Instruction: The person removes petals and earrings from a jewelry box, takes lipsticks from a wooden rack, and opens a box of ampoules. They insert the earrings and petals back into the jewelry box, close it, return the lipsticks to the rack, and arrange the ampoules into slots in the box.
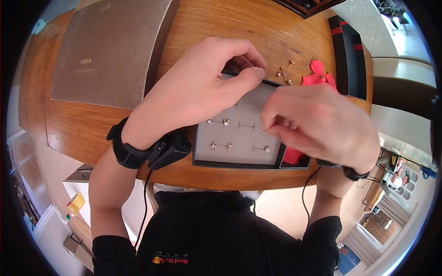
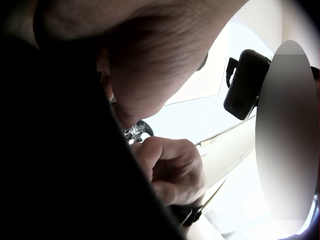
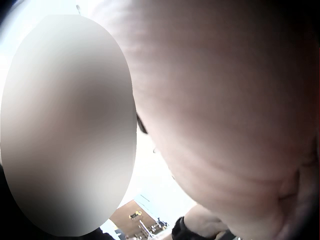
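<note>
A black jewelry box (image 1: 235,164) with a grey padded insert (image 1: 218,158) lies under both hands. Pairs of stud earrings sit in the insert: star-shaped ones (image 1: 213,146) at the front, sparkling ones (image 1: 226,122) behind them, and a single round stud (image 1: 267,149) farther right. My right hand (image 1: 322,122), slightly blurred, pinches a small thin metal piece, apparently an earring, over the insert's right side. My left hand (image 1: 216,78) curls its fingers and thumb at the box's back rim; I cannot tell whether it grips anything. The left wrist view shows the right hand (image 2: 175,167) curled.
Several loose earrings (image 1: 285,73) lie on the wooden table (image 1: 207,20) behind the box, beside red petals (image 1: 317,73). More red petals (image 1: 292,155) fill the side compartment. A black tray with red ribbon (image 1: 348,60) stands back right; a large brown box (image 1: 106,50) stands left.
</note>
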The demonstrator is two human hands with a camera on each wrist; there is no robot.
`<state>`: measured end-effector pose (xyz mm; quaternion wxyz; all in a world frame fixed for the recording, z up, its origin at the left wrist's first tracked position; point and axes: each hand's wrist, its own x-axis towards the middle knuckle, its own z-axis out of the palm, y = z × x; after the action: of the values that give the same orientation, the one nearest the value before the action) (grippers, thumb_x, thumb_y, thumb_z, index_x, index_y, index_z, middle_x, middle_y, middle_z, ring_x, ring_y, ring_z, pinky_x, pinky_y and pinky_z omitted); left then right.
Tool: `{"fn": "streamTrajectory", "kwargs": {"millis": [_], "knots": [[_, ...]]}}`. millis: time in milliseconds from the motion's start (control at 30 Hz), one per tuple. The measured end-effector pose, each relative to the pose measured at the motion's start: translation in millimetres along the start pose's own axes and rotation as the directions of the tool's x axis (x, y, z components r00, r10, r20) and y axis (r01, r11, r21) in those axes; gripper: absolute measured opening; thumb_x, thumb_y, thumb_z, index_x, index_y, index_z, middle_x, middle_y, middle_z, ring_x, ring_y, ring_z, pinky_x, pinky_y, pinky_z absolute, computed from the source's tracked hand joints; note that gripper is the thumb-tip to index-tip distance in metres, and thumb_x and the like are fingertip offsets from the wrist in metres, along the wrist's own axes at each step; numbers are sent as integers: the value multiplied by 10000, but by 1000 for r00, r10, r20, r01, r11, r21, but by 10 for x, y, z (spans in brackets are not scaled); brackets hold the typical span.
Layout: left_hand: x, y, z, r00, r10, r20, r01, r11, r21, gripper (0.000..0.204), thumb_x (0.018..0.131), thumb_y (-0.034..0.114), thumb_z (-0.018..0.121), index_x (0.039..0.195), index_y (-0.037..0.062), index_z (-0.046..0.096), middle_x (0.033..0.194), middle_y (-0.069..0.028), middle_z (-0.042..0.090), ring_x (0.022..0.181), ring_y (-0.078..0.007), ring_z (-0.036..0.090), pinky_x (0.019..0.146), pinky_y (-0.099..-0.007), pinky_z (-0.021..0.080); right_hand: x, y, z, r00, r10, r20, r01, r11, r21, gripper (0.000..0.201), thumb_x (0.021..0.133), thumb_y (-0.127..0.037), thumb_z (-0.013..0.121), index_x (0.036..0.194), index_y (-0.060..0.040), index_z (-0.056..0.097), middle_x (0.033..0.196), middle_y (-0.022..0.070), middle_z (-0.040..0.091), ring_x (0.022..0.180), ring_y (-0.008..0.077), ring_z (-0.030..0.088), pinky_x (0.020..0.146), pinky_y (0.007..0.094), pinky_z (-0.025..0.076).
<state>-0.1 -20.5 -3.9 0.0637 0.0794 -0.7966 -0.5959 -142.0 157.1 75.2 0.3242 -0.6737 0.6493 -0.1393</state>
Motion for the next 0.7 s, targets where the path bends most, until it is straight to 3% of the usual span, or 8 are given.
{"fn": "streamTrajectory", "kwargs": {"millis": [67, 100, 167, 200, 300, 433, 700], "knots": [[-5, -9, 0, 1000, 8, -1, -8, 1000, 3, 208, 1003, 135, 688, 1142, -17, 720, 965, -54, 736, 921, -125, 666, 868, -295, 528, -31, 101, -215, 998, -57, -40, 60, 995, 74, 95, 898, 34, 713, 978, 20, 665, 877, 94, 699, 778, 207, 725, 684, 315, 573], [-4, -6, 0, 1000, 14, -2, -14, 1000, 7, 209, 1002, 137, 690, 1141, -16, 721, 964, -52, 735, 926, -123, 664, 874, -294, 525, -68, 139, -283, 996, 47, -78, -38, 992, 120, 77, 928, 37, 690, 994, 35, 650, 881, 84, 694, 758, 159, 701, 675, 287, 557], [-4, 28, -6, 1000, -19, 9, 20, 1000, -8, 209, 1003, 142, 691, 1140, -14, 723, 964, -47, 732, 926, -122, 660, 877, -294, 523, -95, 374, -317, 960, 198, -199, -180, 978, 102, 68, 946, 23, 676, 1003, 39, 642, 886, 87, 695, 736, 141, 689, 660, 276, 548], [-3, 42, -9, 998, -61, 22, 61, 998, -21, 209, 1005, 146, 692, 1139, -11, 725, 964, -43, 729, 926, -120, 656, 880, -294, 520, -70, 469, -292, 933, 244, -263, -223, 969, 108, 77, 926, -36, 703, 975, 16, 674, 772, 121, 691, 688, 247, 707, 651, 332, 549], [-5, 28, -11, 998, -63, 24, 63, 998, -14, 209, 1009, 156, 692, 1139, -4, 729, 966, -34, 723, 919, -116, 647, 880, -294, 517, -1, 592, -248, 939, 285, -194, -276, 959, 71, 77, 920, -39, 703, 959, 18, 669, 756, 136, 690, 687, 257, 704, 650, 350, 545], [-9, 13, -2, 999, -32, 18, 32, 999, 24, 212, 1014, 160, 690, 1144, -3, 728, 970, -31, 721, 918, -113, 641, 880, -290, 514, 19, 652, -141, 935, 288, -205, -308, 949, -70, 85, 917, -58, 707, 925, 15, 663, 781, 186, 704, 731, 344, 710, 664, 399, 544], [-8, 21, -3, 999, -44, 17, 43, 999, 22, 216, 1016, 166, 694, 1150, 0, 730, 974, -32, 721, 924, -115, 642, 885, -295, 515, 30, 658, -144, 930, 305, -206, -321, 946, -46, 51, 929, -29, 672, 961, 10, 678, 804, 190, 720, 746, 353, 721, 677, 394, 556]]}}
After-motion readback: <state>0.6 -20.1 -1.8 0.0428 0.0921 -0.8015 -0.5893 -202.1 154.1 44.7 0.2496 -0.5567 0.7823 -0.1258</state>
